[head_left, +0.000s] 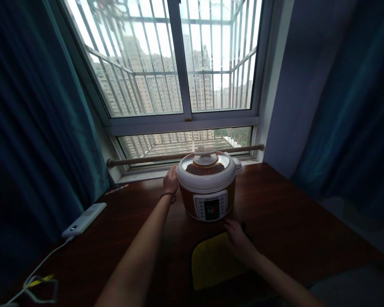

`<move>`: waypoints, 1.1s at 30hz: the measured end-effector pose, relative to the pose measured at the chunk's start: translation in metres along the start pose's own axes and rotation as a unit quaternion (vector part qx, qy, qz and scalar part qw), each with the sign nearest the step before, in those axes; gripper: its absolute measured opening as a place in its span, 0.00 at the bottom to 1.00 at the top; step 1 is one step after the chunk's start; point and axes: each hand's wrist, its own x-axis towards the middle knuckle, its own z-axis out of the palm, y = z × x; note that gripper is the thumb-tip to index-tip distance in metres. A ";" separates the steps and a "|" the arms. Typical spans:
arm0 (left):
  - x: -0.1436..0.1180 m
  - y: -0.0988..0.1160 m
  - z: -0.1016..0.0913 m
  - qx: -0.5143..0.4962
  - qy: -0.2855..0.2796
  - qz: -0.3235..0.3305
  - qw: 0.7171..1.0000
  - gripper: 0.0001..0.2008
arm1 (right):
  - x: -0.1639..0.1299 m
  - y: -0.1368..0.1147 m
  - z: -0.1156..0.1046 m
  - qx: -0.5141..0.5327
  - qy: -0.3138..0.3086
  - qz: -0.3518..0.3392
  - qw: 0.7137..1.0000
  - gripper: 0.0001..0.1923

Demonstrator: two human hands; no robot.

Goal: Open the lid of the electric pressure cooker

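A white and brown electric pressure cooker (pixel 207 185) stands on the dark wooden table (pixel 291 204) in front of the window, its control panel facing me. My left hand (pixel 170 180) rests against the cooker's left side, near the lid's rim. My right hand (pixel 237 239) lies flat on the far right corner of a yellow cloth (pixel 213 261), which is spread on the table just in front of the cooker. A dark bracelet circles my left wrist.
A white power bank (pixel 85 219) with a white cable (pixel 38 273) lies at the table's left edge. A wooden rod (pixel 166 157) runs along the windowsill behind the cooker. Dark teal curtains (pixel 28 128) hang on both sides. The window has metal bars.
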 end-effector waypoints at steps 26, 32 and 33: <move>-0.001 -0.006 0.004 -0.013 0.020 0.008 1.000 0.22 | 0.236 0.085 -0.175 0.354 -0.075 0.032 0.932 0.44; -0.002 -0.006 0.004 -0.011 0.025 0.000 1.000 0.22 | 0.221 0.089 -0.162 0.430 -0.035 0.024 0.902 0.32; -0.002 -0.006 0.003 -0.012 0.025 0.000 1.000 0.22 | 0.219 0.090 -0.159 0.441 -0.026 0.022 0.897 0.32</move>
